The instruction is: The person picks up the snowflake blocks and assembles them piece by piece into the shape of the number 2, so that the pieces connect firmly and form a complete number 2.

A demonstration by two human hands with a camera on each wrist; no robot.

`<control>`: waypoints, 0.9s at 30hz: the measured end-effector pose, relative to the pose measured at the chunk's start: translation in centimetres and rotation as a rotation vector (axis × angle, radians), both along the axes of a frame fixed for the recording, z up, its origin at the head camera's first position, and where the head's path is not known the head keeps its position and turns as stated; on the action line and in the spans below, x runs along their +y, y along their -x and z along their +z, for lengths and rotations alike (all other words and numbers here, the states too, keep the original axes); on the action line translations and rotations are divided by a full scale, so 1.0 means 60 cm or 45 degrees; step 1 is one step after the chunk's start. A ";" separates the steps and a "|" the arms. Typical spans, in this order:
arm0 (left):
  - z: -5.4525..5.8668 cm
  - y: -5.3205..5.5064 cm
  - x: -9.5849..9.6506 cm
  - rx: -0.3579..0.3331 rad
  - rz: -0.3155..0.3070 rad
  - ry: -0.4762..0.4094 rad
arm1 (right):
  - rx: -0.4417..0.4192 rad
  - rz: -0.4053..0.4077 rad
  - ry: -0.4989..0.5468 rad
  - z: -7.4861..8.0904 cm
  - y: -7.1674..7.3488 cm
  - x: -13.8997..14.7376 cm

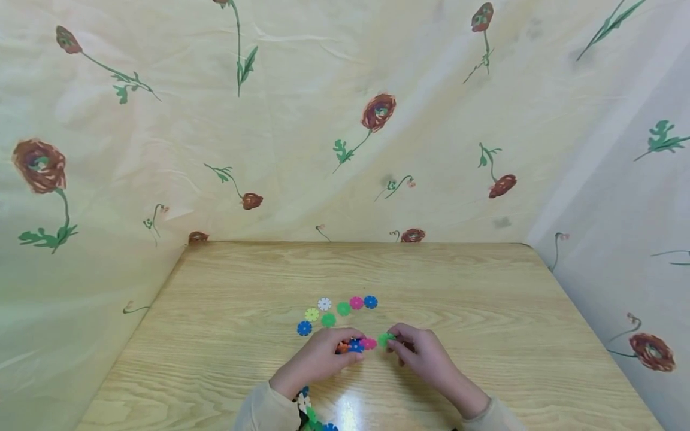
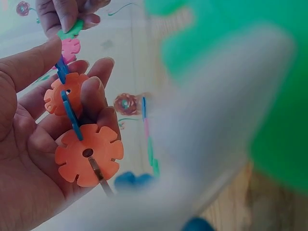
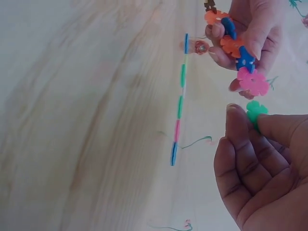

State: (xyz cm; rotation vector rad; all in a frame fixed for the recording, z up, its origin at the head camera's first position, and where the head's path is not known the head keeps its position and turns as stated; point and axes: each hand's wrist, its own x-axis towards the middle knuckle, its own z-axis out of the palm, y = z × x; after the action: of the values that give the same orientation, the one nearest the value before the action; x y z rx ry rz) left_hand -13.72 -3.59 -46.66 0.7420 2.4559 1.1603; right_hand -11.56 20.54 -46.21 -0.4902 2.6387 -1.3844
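My left hand (image 1: 326, 354) grips a chain of slotted plastic snowflake discs, with orange discs (image 2: 77, 166) and blue discs (image 3: 245, 61) alternating across its fingers. A pink disc (image 3: 253, 83) sits at the chain's end, sticking out beyond the fingertips. Facing it, my right hand (image 1: 428, 354) pinches a single green disc (image 3: 256, 110) between thumb and forefinger. A small gap separates green from pink in the head and right wrist views. More of the chain, with white and green discs (image 1: 311, 414), hangs by the left sleeve. Blurred green and white shapes fill much of the left wrist view.
Loose discs lie in a curved row on the wooden table (image 1: 458, 287) beyond the hands: blue (image 1: 304, 328), yellow (image 1: 311, 314), white (image 1: 324, 304), green (image 1: 344, 309), pink (image 1: 356, 303) and others. Flower-patterned cloth (image 1: 302, 120) stands behind the table and along its sides.
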 end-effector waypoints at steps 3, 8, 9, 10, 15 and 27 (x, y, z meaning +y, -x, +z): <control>-0.001 0.000 0.000 0.008 -0.003 0.007 | -0.045 0.022 0.053 0.001 -0.001 0.003; 0.000 0.000 0.000 0.024 -0.010 0.008 | -0.126 0.099 0.161 -0.001 0.001 0.007; 0.000 0.000 0.000 0.026 -0.012 0.008 | -0.143 0.110 0.175 -0.002 0.001 0.007; 0.001 0.000 0.000 0.027 -0.013 0.008 | -0.159 0.120 0.193 -0.002 0.002 0.007; 0.002 0.000 0.002 0.045 -0.038 0.015 | -0.244 0.131 0.264 -0.001 0.002 0.005; -0.002 0.000 0.011 0.158 -0.123 0.033 | -0.422 0.143 0.458 -0.008 0.004 -0.003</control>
State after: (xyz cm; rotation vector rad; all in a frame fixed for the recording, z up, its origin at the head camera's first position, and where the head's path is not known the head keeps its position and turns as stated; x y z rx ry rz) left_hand -13.74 -2.91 -46.76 0.9406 2.4989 1.0751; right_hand -11.77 20.37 -46.69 -0.3949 2.0829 -1.7387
